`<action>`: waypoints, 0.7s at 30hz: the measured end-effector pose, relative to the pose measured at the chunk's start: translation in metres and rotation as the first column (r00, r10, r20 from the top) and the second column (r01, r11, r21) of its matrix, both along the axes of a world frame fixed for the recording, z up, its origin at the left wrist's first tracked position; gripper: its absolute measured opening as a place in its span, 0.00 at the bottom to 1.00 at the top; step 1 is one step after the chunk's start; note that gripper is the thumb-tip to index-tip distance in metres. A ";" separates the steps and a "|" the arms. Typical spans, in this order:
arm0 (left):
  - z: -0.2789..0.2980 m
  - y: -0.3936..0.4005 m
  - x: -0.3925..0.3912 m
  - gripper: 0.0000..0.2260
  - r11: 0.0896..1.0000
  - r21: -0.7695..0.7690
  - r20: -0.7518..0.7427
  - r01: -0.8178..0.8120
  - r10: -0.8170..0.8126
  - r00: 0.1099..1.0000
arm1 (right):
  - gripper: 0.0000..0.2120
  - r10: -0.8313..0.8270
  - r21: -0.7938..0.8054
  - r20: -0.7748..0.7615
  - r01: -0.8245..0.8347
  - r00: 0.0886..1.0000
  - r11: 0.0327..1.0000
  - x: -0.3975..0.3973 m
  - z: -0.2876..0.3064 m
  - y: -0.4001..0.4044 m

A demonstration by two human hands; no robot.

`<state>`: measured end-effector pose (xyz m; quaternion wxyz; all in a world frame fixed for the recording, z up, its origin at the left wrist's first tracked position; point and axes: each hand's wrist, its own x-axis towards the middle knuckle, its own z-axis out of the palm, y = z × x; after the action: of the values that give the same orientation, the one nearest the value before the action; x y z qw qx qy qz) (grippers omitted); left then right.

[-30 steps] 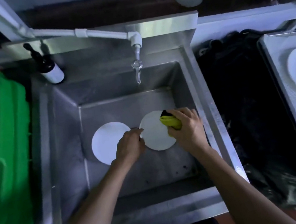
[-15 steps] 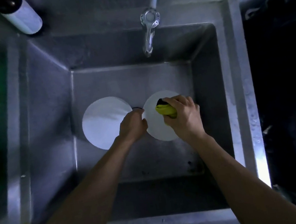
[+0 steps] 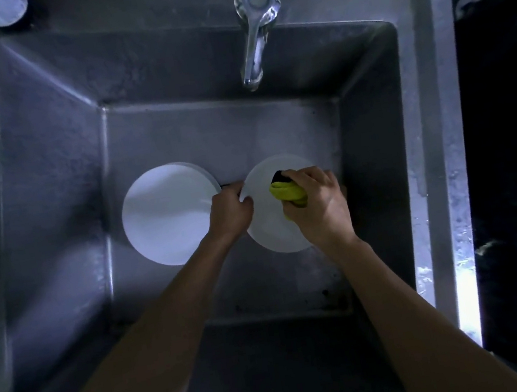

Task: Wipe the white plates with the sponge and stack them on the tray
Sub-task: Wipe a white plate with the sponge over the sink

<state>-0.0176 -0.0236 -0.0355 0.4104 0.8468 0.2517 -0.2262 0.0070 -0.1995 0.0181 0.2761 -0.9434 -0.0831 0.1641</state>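
A steel tap overhung the sink; left hand gripped the right plate's rim beside the left plate; right hand clutched the sponge.

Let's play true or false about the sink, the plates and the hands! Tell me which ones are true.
1. Two white plates lie in the sink. True: the left plate and the right plate.
2. The right hand holds a yellow sponge. True.
3. The sponge is on the left plate. False: it is on the right plate.
4. The left hand is flat on the sink floor. False: it grips the right plate's edge.
5. Water pours from the tap. False: none shows.
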 end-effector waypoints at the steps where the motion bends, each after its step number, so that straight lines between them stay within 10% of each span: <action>1: 0.000 -0.001 0.000 0.14 1.000 -0.003 0.001 -0.018 0.018 1.000 | 0.25 -0.003 -0.007 -0.001 0.003 1.000 1.000 0.000 0.000 -0.001; 21: 0.010 -0.020 -0.019 0.17 0.934 -0.094 -0.192 -0.345 0.323 0.927 | 0.25 -0.083 0.005 -0.026 0.083 0.996 0.997 -0.046 0.034 -0.023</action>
<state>-0.0365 -0.0433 -0.0259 0.4722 0.7409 0.4123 -0.2412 -0.0385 -0.2220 0.0523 0.2867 -0.9429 -0.0407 0.1645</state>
